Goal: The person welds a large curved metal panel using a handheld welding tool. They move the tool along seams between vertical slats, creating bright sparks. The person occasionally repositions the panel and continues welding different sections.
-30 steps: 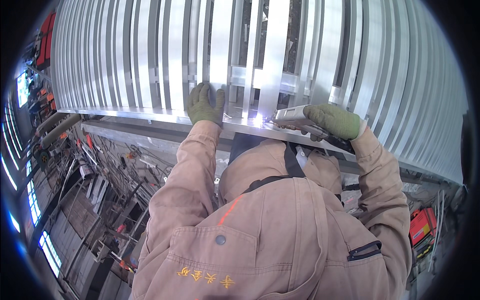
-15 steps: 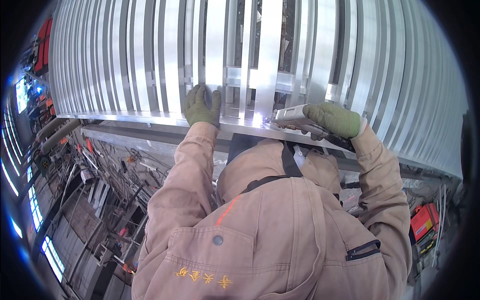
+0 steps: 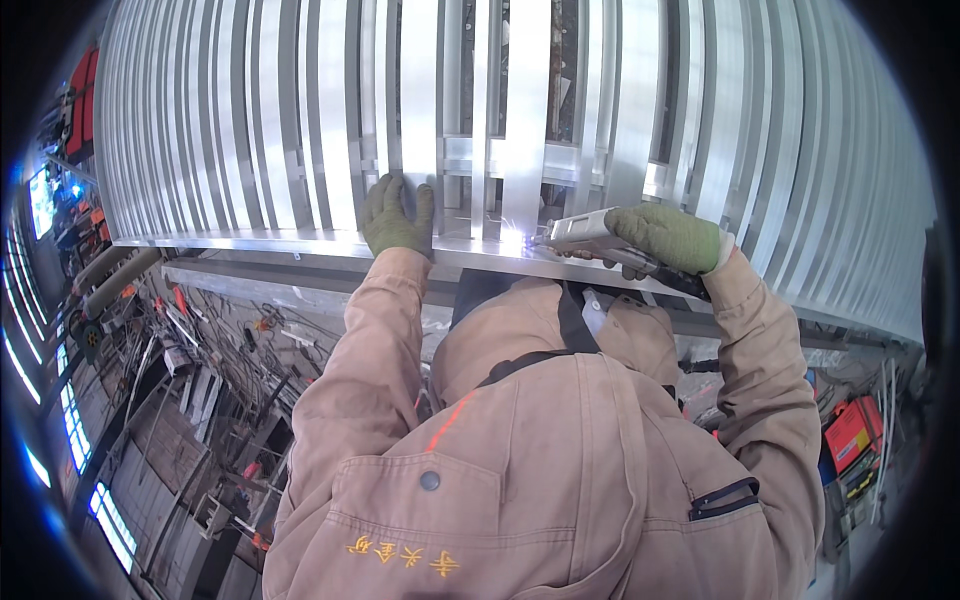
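My right hand [image 3: 660, 237], in a green glove, is closed round a grey and black handheld welding gun [image 3: 583, 233]. The gun's tip meets the front rail [image 3: 470, 248] of a silvery metal slatted panel [image 3: 420, 90]. A bright white-violet glow with fine sparks burns there, at the foot of a wide slat [image 3: 525, 110], and its glare hides the joint. Further left, my left hand [image 3: 398, 217], also gloved in green, lies with fingers spread on the slats close to the same rail. It grips nothing. A crossbar [image 3: 566, 160] runs beneath the slats beyond the hands.
Below the panel's front edge runs a long metal beam [image 3: 300, 290]. Cables, scraps and tools litter the floor [image 3: 240, 330] at left. A red case [image 3: 853, 432] stands at lower right, with pale hoses [image 3: 885, 425] beside it. Thick round bars [image 3: 120, 275] lie at far left.
The panel and my left hand sit slightly further left in the picture. The gun's glowing tip is a little further right along the slat's foot, and fine sparks now show.
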`<state>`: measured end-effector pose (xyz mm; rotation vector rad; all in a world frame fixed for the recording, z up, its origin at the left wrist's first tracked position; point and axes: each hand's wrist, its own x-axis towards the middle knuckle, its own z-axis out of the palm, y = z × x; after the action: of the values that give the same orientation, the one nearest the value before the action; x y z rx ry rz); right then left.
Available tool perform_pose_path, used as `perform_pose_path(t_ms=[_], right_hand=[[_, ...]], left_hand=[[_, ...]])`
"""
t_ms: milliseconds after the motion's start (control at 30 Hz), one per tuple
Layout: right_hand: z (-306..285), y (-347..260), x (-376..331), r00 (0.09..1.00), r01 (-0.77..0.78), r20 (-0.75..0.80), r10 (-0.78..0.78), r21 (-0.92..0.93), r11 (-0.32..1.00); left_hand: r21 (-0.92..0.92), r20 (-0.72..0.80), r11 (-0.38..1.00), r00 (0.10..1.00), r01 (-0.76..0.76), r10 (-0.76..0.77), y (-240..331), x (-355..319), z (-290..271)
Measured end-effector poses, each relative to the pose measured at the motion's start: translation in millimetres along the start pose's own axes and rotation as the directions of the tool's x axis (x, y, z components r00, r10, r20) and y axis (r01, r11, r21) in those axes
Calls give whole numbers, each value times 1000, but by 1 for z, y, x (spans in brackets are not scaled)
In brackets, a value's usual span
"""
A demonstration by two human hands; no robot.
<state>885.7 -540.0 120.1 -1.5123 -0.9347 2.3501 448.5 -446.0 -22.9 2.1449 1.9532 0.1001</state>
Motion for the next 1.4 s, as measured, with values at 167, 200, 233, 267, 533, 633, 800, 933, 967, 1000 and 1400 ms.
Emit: perform_pose_path(t_ms=[167,200,233,267,533,633,800,933,967,1000,1400], right_hand=[[-2,5,0,1000,8,12,-8,22,1000],[-1,2,-2,1000,8,-2,-8,14,1000],[-2,3,-2,1000,-5,-7,5,7,1000],[-3,5,-2,1000,-18,-12,18,0,1000],[-6,8,-4,1000,-21,0,21,-21,1000],[-6,6,-7,1000,-23,-11,23,-15,1000],[-6,4,-9,1000,-15,-23,14,-26,1000],[-10,17,-8,998,0,-68,-6,-91,996],[-10,15,-8,998,-15,-65,9,-85,996],[-10,14,-9,998,-30,-62,25,-79,996],[15,22,-55,973,-31,-232,-3,-140,990]], left_hand=[[-6,-6,1000,1000,-15,15,-2,0,2],[-8,-9,1000,1000,-17,17,-3,-1,3],[-1,-10,1000,1000,-17,17,-2,0,2],[5,-10,1000,1000,-18,19,-1,1,1],[-8,-32,999,999,-39,38,-3,1,1],[2,-35,999,998,-43,43,-3,2,2],[4,-29,999,999,-45,45,-5,1,2],[9,10,1000,1000,-23,22,3,1,-4],[5,15,1000,1000,-15,15,3,1,-5],[2,22,1000,1000,-8,8,3,1,-5],[-7,99,999,995,31,-31,2,3,-4]])
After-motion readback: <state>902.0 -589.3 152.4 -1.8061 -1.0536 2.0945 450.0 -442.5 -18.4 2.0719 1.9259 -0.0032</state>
